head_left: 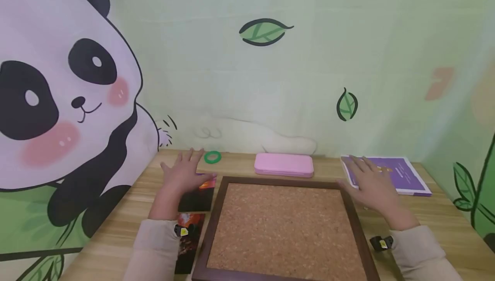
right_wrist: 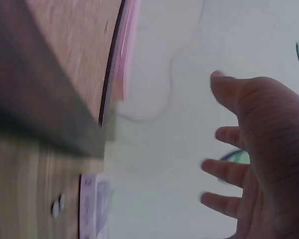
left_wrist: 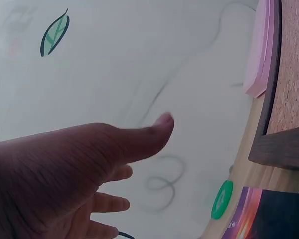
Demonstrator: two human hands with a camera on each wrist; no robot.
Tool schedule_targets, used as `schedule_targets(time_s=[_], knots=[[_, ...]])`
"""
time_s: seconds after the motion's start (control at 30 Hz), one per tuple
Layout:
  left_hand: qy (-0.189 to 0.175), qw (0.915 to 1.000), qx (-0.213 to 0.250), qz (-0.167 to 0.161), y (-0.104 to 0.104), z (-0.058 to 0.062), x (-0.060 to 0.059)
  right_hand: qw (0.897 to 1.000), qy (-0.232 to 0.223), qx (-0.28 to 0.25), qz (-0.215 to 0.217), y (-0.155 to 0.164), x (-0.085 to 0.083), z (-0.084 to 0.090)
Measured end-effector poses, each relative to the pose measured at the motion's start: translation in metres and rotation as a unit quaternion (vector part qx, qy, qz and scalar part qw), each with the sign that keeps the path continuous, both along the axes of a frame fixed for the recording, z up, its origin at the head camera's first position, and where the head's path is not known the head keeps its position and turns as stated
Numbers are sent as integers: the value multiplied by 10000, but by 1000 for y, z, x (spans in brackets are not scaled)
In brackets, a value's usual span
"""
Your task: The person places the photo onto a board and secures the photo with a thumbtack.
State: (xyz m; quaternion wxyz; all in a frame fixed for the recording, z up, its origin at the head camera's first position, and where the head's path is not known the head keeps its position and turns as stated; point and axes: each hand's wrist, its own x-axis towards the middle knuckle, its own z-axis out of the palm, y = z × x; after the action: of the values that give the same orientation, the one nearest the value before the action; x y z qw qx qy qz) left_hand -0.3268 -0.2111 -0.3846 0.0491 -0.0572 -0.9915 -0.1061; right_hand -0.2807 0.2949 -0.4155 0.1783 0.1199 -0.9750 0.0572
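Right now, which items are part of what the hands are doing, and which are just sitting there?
In play:
left hand, open over the dark photo card
right hand, open over the purple booklet
cork board, lying between both hands

Lying about:
green ring
pink case
second photo card, under the left sleeve

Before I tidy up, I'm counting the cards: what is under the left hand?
A dark picture card lies under the left hand, a second card nearer the sleeve. The palm and arm cover part of both, so anything beneath stays hidden.
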Motion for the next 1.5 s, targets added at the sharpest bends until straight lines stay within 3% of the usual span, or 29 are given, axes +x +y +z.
schedule_targets(time_s=[0.13,0.27,0.53,0.77,1.03,1.2,1.5], knots=[[-71,9986,332,407,-9,-5,-6,9976,-72,-608,322,21,0,-6],[-236,9938,707,830,-20,-18,-13,9884,-400,-1347,580,39,-1,-20],[-686,9845,1078,1202,-34,-50,-22,9694,-1320,-2029,414,60,-3,-52],[-757,9801,1001,1538,-38,-67,-30,9491,-1639,-2661,395,78,-3,-66],[-649,9780,1146,1616,-37,-74,-36,9561,-1580,-2407,537,83,-6,-66],[-588,9764,1302,1617,-35,-76,-36,9541,-1636,-2419,666,83,-5,-66],[-578,9757,1448,1541,-36,-81,-35,9562,-1334,-2408,993,87,-3,-74]])
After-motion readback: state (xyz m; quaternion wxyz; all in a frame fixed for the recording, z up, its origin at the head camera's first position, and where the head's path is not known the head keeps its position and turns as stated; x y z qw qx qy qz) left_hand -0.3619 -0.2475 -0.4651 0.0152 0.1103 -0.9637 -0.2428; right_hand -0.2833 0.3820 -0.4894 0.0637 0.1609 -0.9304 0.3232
